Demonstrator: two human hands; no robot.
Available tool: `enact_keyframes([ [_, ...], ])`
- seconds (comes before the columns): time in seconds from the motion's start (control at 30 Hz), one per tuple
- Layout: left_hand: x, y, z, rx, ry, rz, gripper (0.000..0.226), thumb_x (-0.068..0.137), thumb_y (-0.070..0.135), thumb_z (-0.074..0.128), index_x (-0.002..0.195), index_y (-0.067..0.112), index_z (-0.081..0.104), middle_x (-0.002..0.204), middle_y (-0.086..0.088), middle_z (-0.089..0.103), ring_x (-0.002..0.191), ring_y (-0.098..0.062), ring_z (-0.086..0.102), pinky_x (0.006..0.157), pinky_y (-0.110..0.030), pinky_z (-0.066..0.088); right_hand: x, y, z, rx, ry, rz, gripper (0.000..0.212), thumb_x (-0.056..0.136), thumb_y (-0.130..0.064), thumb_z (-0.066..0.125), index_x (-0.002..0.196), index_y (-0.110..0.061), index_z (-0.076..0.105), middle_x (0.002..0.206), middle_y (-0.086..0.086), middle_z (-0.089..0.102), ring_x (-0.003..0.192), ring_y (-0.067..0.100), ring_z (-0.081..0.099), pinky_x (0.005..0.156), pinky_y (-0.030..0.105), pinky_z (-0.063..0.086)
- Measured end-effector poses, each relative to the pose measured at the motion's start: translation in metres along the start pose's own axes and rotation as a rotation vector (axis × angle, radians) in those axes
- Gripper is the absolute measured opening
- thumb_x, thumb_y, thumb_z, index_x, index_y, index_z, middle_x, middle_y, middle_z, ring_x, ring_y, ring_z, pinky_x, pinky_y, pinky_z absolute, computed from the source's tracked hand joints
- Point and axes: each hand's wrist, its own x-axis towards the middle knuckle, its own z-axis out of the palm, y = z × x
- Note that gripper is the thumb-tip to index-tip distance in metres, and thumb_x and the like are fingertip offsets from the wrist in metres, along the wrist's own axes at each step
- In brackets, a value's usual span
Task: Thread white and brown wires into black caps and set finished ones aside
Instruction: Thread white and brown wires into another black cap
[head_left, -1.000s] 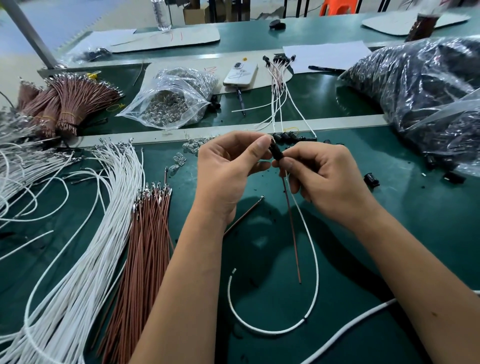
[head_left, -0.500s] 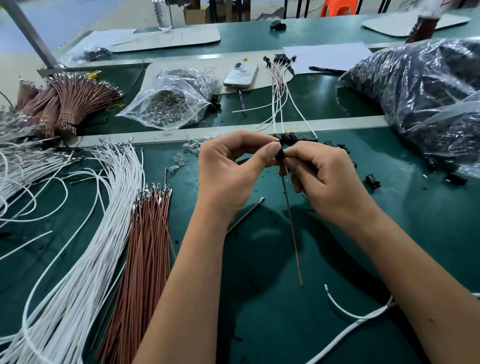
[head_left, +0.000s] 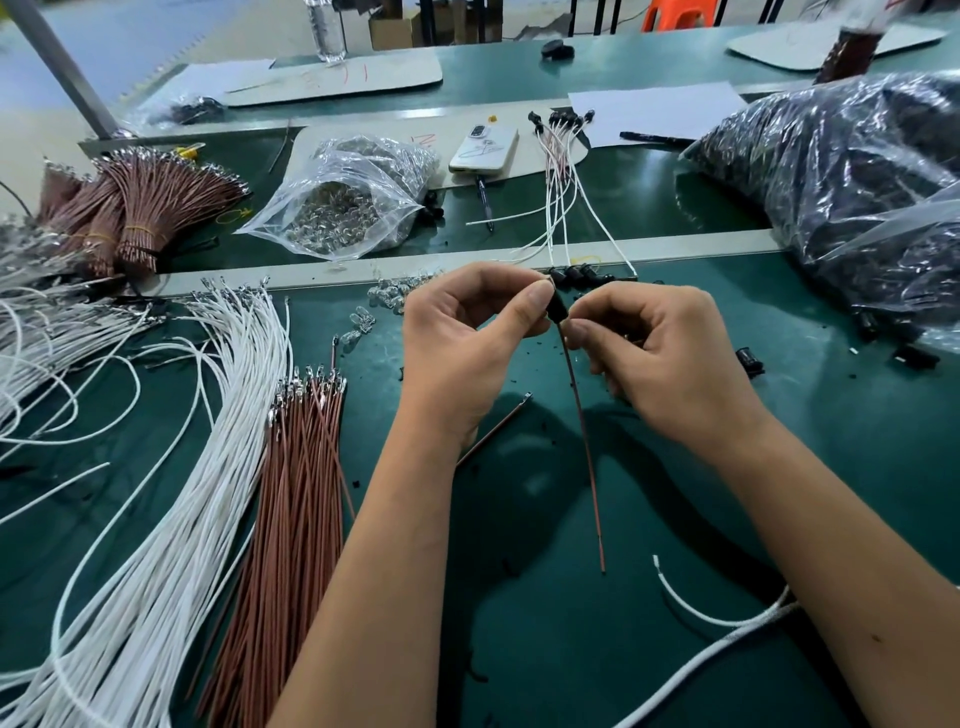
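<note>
Mid-assembly, above the green bench (head_left: 519, 649): left hand (head_left: 462, 343) pinching a black cap (head_left: 559, 309) between thumb and forefinger, right hand (head_left: 660, 353) with fingers curled in close beneath it, apparently nipping the brown wire (head_left: 584, 441) just under the cap, though the exact contact hidden by the knuckles. Brown wire hanging straight down from the cap, free end clear of the bench or barely above it; cannot tell which. A white wire (head_left: 717, 621) trailing from under the right forearm across the bench, upper end out of sight, so no telling whether already seated in the cap. Likely step: seating or tugging the brown lead home. Risks from here: pulling too hard and dragging the terminal back out; a half-seated terminal passing as finished; a twist of the cap against the pinch kinking the thin lead at its entry. Small, smooth cap, easily slipped from a fingertip pinch and lost among the loose black caps (head_left: 574, 274) lying just beyond the hands. White lead under the forearm liable to snag when the arm lifts. Finished pieces (head_left: 558, 171) fanned out further back, near a phone (head_left: 483, 148); careless setting-down there apt to tangle leads. Stock close at left: loose white wires (head_left: 208, 441), brown wires (head_left: 301, 467), easily swept by the left elbow.
</note>
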Motion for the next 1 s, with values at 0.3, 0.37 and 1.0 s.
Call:
enact_keyframes([
  [0.3, 0.000, 0.000, -0.001, 0.041, -0.031, 0.039, 0.004, 0.085, 0.003, 0.077, 0.085, 0.000, 0.074, 0.076, -0.017, 0.072, 0.066, -0.020, 0.066, 0.071, -0.036, 0.056, 0.000, 0.003, 0.001, -0.023, -0.006, -0.030, 0.006, 0.093, -0.014, 0.076, 0.088, -0.016, 0.075, 0.065, -0.001, 0.064, 0.056, 0.006, 0.053, 0.052, 0.035, 0.050],
  [0.37, 0.000, 0.000, -0.001, 0.055, -0.033, 0.055, 0.004, 0.085, 0.004, 0.077, 0.084, 0.002, 0.074, 0.075, -0.014, 0.073, 0.065, -0.019, 0.066, 0.070, -0.034, 0.056, 0.000, 0.004, 0.001, 0.004, -0.014, -0.021, 0.007, 0.093, -0.014, 0.077, 0.088, -0.018, 0.075, 0.065, -0.001, 0.065, 0.056, 0.007, 0.053, 0.051, 0.033, 0.049],
  [1.0, -0.003, 0.003, -0.003, 0.036, -0.169, 0.045, 0.003, 0.085, 0.001, 0.075, 0.083, 0.003, 0.073, 0.075, -0.007, 0.072, 0.068, -0.019, 0.067, 0.069, -0.032, 0.054, 0.002, 0.006, -0.013, 0.218, -0.234, 0.093, 0.005, 0.083, -0.028, 0.084, 0.082, -0.026, 0.079, 0.078, 0.009, 0.065, 0.069, 0.021, 0.049, 0.062, 0.036, 0.038],
])
